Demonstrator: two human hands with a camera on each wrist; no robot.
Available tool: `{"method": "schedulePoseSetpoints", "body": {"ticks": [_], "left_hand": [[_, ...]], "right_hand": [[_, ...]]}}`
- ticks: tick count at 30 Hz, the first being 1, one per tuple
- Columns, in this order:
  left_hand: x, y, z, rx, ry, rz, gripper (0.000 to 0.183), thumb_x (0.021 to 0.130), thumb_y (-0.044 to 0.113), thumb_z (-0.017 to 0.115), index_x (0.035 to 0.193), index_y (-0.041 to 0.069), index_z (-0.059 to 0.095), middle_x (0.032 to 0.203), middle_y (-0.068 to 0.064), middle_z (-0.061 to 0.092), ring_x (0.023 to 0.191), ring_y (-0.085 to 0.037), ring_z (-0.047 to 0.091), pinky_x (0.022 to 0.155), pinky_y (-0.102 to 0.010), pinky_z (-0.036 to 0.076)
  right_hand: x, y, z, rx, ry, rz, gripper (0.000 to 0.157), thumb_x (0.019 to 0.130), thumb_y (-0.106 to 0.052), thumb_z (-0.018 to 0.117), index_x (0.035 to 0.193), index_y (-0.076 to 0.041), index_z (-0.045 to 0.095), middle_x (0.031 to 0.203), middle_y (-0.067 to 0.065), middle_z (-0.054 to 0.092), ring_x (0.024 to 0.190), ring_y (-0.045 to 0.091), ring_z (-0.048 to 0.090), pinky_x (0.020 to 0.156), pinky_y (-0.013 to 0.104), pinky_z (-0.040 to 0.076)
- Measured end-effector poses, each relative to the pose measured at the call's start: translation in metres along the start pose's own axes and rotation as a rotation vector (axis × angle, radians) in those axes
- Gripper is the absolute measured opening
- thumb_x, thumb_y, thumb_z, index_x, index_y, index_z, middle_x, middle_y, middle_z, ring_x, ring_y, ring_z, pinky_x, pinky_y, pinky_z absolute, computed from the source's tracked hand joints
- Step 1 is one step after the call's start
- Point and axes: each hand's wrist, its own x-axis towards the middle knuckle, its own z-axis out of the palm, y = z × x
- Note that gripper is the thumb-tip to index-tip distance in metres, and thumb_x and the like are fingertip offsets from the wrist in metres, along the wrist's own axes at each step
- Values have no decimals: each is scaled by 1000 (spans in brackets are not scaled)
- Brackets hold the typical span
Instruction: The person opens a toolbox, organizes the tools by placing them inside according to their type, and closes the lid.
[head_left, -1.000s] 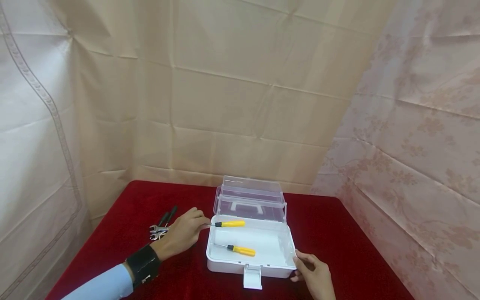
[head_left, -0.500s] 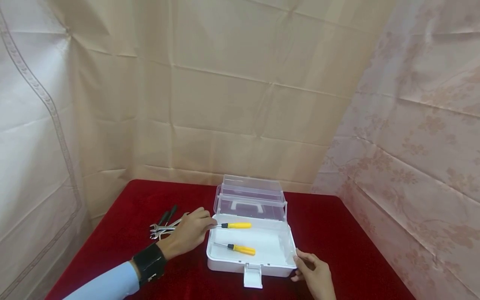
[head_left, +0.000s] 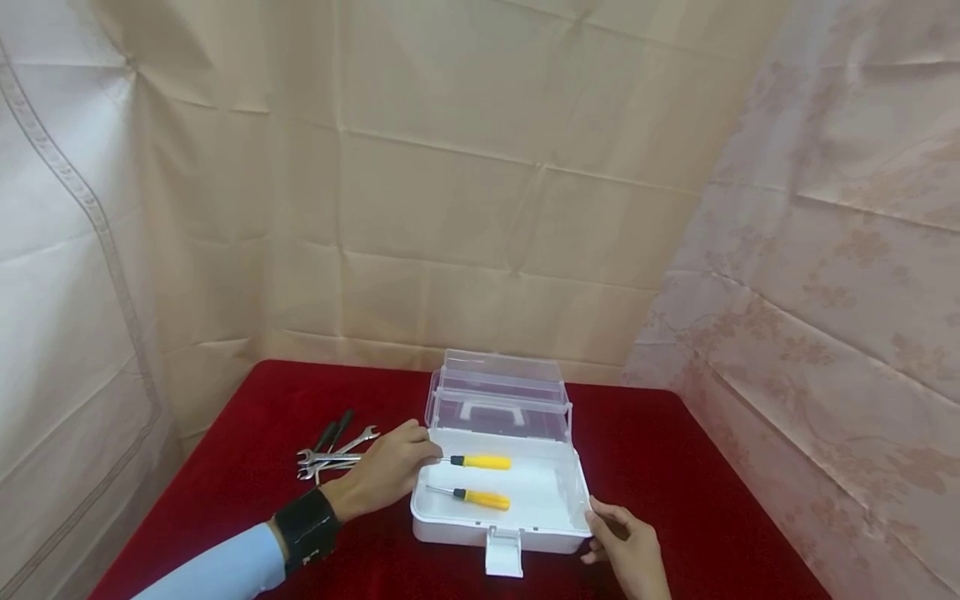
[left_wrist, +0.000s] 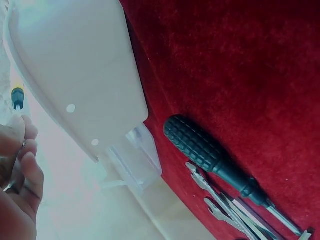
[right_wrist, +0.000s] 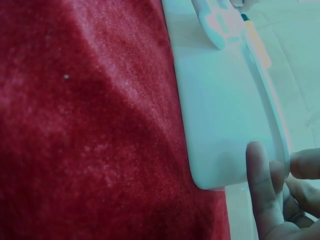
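Note:
My left hand (head_left: 393, 462) pinches the metal shaft of a yellow-handled screwdriver (head_left: 486, 462), its handle pointing right over the inside of a white toolbox (head_left: 450, 533). In the left wrist view, the fingers (left_wrist: 31, 170) grip that shaft just below its dark collar. A second yellow screwdriver (head_left: 486, 500) lies on the toolbox floor, nearer the front. At the toolbox's front right corner, my right hand (head_left: 628, 546) holds the rim between thumb and fingers, as the right wrist view (right_wrist: 265, 195) also has it. The clear lid (head_left: 502, 387) stands tipped back.
Left of the toolbox lie several wrenches (head_left: 330, 460) and black-handled screwdrivers (head_left: 335, 431) on the red tablecloth (head_left: 697, 483). A white latch (head_left: 504, 557) hangs down at the toolbox front. Beige and patterned cloth sheets surround the table.
My left hand has moved right, carrying the screwdriver from the toolbox's left rim further over its inside and slightly toward the front. The right hand keeps its hold on the corner.

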Motion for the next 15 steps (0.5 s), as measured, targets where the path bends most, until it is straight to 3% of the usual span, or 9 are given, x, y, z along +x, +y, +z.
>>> {"method": "schedulePoseSetpoints", "body": {"ticks": [7, 15], "left_hand": [[2, 0, 4, -88, -41, 43, 16, 83, 6, 72, 96, 15, 75, 87, 6, 58, 84, -7, 48, 74, -14, 42], [2, 3, 5, -143, -133, 120, 29, 76, -3, 73, 100, 13, 77, 89, 4, 59, 87, -7, 50, 79, -10, 40]], "right_hand": [[-1, 1, 0, -14, 0, 3, 44, 89, -16, 70, 124, 9, 61, 102, 20, 67, 57, 25, 63, 56, 37, 54], [-1, -1, 0, -1, 1, 13, 45, 89, -17, 71, 125, 9, 61, 103, 20, 66, 58, 23, 61, 57, 38, 54]]}}
